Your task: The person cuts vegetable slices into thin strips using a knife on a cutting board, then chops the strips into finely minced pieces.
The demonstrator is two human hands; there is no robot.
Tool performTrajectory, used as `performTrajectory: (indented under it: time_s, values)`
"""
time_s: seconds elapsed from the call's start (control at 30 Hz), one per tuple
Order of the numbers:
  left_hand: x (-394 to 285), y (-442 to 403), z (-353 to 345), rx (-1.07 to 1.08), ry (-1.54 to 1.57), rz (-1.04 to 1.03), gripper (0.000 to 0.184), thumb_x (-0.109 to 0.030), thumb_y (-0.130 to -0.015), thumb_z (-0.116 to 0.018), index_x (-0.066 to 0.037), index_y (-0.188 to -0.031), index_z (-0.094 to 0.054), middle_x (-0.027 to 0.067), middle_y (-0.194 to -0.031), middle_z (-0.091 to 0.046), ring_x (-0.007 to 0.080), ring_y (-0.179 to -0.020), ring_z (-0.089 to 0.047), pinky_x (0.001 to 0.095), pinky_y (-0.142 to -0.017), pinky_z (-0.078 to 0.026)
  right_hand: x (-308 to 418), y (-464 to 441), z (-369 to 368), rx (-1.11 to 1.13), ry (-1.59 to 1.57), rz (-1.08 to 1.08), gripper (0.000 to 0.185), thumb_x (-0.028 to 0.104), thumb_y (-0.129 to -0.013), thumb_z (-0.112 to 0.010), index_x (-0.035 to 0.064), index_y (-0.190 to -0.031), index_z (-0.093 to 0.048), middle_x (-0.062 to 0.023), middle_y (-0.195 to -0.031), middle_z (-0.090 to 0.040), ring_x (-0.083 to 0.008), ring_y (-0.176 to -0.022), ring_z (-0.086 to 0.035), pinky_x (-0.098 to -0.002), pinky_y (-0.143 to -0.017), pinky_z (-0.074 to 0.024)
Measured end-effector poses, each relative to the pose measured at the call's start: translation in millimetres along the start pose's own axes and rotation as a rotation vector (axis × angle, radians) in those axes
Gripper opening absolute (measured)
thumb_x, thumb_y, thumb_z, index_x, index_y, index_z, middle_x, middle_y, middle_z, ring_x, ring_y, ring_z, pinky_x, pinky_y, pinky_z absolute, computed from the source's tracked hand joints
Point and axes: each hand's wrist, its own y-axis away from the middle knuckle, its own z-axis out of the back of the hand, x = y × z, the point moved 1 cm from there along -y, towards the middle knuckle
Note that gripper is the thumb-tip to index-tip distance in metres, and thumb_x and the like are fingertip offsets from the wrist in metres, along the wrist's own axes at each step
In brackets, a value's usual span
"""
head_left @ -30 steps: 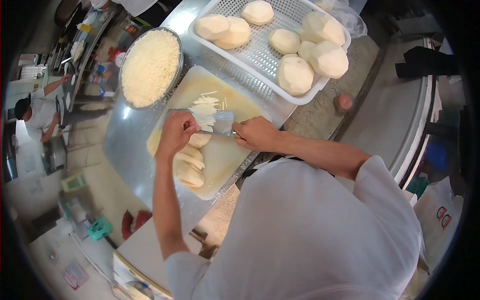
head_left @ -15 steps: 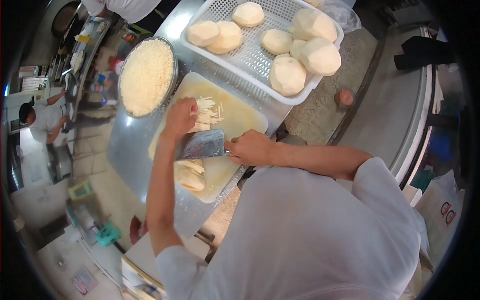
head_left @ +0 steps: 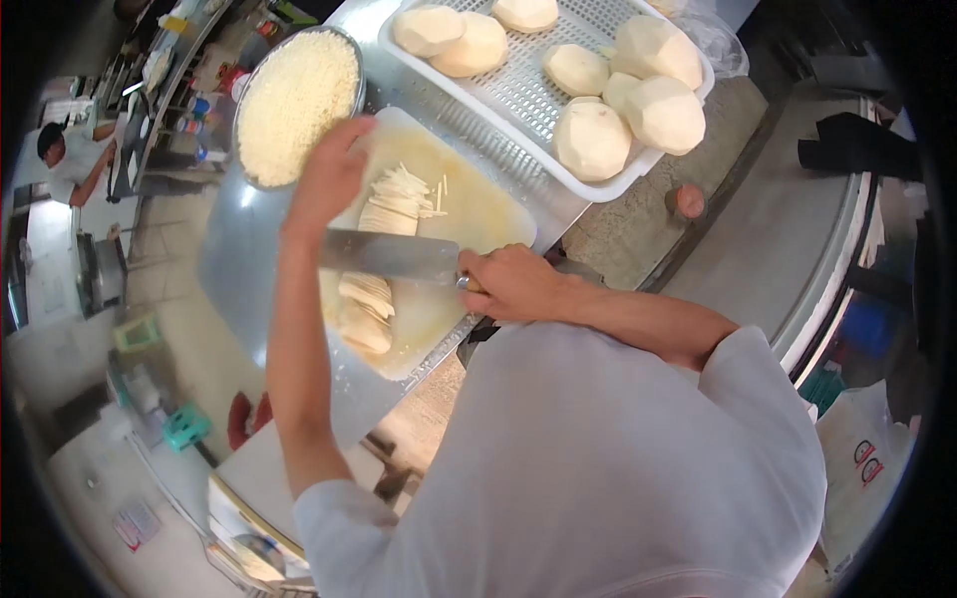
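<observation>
While a cleaver (head_left: 399, 256) is clamped by its handle in the right hand (head_left: 513, 282), pale slices (head_left: 366, 314) are stacked at seven o'clock on the cutting board (head_left: 474, 209), nearer than the cleaver. Beyond it, thin strips (head_left: 399, 196) are heaped toward eleven o'clock. The left hand (head_left: 329, 167), blurred, is held at ten o'clock, fingers and thumb apart, near a bowl (head_left: 362, 85) of pale bits (head_left: 297, 108). At one o'clock, peeled tubers (head_left: 592, 140) are carried in a white basket (head_left: 518, 88) on the metal surface (head_left: 249, 269).
</observation>
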Motion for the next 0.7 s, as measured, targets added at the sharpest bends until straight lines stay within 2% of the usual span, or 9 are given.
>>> performTrajectory:
  time_s: [0.03,0.07,0.1,0.2,0.27,0.33,0.4,0.53,0.7]
  values:
    - [-23.9,5.4,25.1,-0.118,0.088,0.098,0.030,-0.006,-0.100,-0.062,-0.004,-0.129,-0.068,0.0137,-0.121,-0.072,0.0284,-0.114,-0.068,0.0395,-0.101,-0.051,1.9,1.8,7.2,-0.001,-0.014,-0.037,0.038,0.028,-0.097,-0.068,-0.0054,-0.113,-0.064,-0.0226,-0.073,-0.069,-0.0437,-0.072,-0.069,-0.0529,-0.069,-0.0543]
    - [-42.2,16.6,44.9,-0.278,0.026,0.154,0.025,-0.008,-0.103,-0.062,-0.003,-0.126,-0.069,0.0126,-0.113,-0.074,0.0238,-0.103,-0.070,0.0361,-0.092,-0.053,3.0,3.3,13.3,0.002,-0.077,-0.064,0.041,0.029,-0.098,-0.068,-0.0058,-0.118,-0.063,-0.0221,-0.073,-0.069,-0.0432,-0.072,-0.069,-0.0524,-0.069,-0.0539]
    - [-40.1,30.9,54.1,-0.460,0.014,0.129,0.019,-0.009,-0.103,-0.062,-0.002,-0.119,-0.070,0.0117,-0.107,-0.074,0.0225,-0.096,-0.069,0.0355,-0.086,-0.054,3.8,5.2,19.2,0.005,-0.140,-0.092,0.044,0.030,-0.099,-0.068,-0.0061,-0.122,-0.062,-0.0216,-0.073,-0.069,-0.0428,-0.072,-0.069,-0.0520,-0.070,-0.0536]
    - [0.7,95.1,35.8,-0.617,0.009,0.374,0.018,-0.016,-0.107,-0.064,-0.004,-0.118,-0.070,0.0094,-0.102,-0.075,0.0161,-0.090,-0.066,0.0300,-0.083,-0.053,-1.1,7.8,25.4,0.004,-0.196,-0.102,0.048,0.031,-0.101,-0.067,-0.0055,-0.131,-0.061,-0.0205,-0.074,-0.069,-0.0413,-0.074,-0.069,-0.0507,-0.071,-0.0533]
    - [18.9,132.4,-19.2,-0.584,-0.107,0.460,0.015,-0.013,-0.105,-0.063,-0.002,-0.114,-0.069,0.0110,-0.101,-0.073,0.0197,-0.091,-0.066,0.0328,-0.086,-0.053,-1.1,6.3,29.1,-0.003,-0.221,-0.114,0.047,0.031,-0.101,-0.067,-0.0040,-0.133,-0.062,-0.0204,-0.076,-0.070,-0.0404,-0.075,-0.070,-0.0499,-0.072,-0.0535]
    - [14.3,154.0,-68.9,-0.542,-0.112,0.262,0.017,-0.009,-0.104,-0.060,-0.003,-0.117,-0.069,0.0141,-0.111,-0.069,0.0271,-0.103,-0.064,0.0394,-0.093,-0.051,3.5,7.8,31.8,-0.009,-0.281,-0.169,0.045,0.031,-0.102,-0.066,-0.0021,-0.133,-0.064,-0.0207,-0.079,-0.071,-0.0397,-0.076,-0.071,-0.0490,-0.073,-0.0540]
    - [-9.6,147.4,-89.6,-0.479,-0.175,0.271,0.020,-0.007,-0.102,-0.058,-0.004,-0.119,-0.069,0.0165,-0.119,-0.065,0.0326,-0.112,-0.060,0.0445,-0.096,-0.049,3.0,4.8,32.4,0.021,-0.268,-0.194,0.045,0.031,-0.102,-0.066,-0.0015,-0.133,-0.065,-0.0216,-0.082,-0.072,-0.0400,-0.078,-0.071,-0.0485,-0.074,-0.0544]
    - [-14.6,142.1,-100.9,-0.348,-0.199,0.381,0.029,-0.005,-0.100,-0.056,-0.004,-0.127,-0.066,0.0191,-0.128,-0.057,0.0395,-0.118,-0.054,0.0512,-0.098,-0.047,5.2,2.9,29.1,0.033,-0.248,-0.220,0.045,0.032,-0.103,-0.064,-0.0017,-0.132,-0.065,-0.0219,-0.085,-0.073,-0.0403,-0.081,-0.071,-0.0489,-0.076,-0.0544]
    - [-13.2,135.5,-97.7,-0.281,-0.265,0.409,0.038,-0.002,-0.094,-0.056,-0.004,-0.132,-0.060,0.0198,-0.126,-0.054,0.0413,-0.114,-0.053,0.0542,-0.094,-0.047,11.8,-7.5,31.5,0.067,-0.184,-0.223,0.045,0.032,-0.104,-0.062,-0.0050,-0.130,-0.064,-0.0231,-0.085,-0.073,-0.0413,-0.081,-0.071,-0.0507,-0.077,-0.0542]
